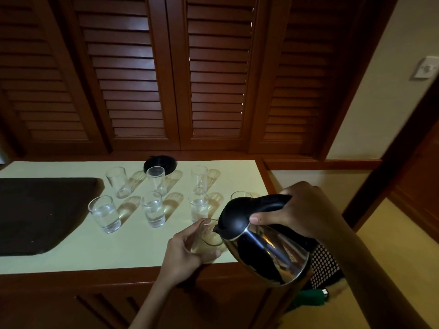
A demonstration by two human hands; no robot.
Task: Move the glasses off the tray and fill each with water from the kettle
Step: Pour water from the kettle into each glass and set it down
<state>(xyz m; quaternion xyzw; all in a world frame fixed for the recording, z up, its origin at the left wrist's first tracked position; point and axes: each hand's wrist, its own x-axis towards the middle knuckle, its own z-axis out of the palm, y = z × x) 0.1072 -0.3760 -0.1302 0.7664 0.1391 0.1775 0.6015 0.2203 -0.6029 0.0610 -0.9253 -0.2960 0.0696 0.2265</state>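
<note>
My right hand (301, 210) grips the black handle of a steel kettle (266, 248), which is tilted with its spout over a clear glass (210, 236). My left hand (187, 250) is wrapped around that glass near the counter's front edge. Several other clear glasses stand on the pale counter (95, 252) in two rows; the front ones, such as the left one (104, 213) and the middle one (153, 208), hold water. The back-row glasses (118, 181) look empty. Another glass (241, 195) is partly hidden behind the kettle. The dark tray (40, 214) lies bare at the left.
The kettle's black round base (160, 163) sits at the back of the counter, behind the glasses. Louvred wooden doors (213, 79) rise behind the counter. A wooden edge (95, 283) borders the counter's front. A black dotted bag (325, 264) lies on the floor at the right.
</note>
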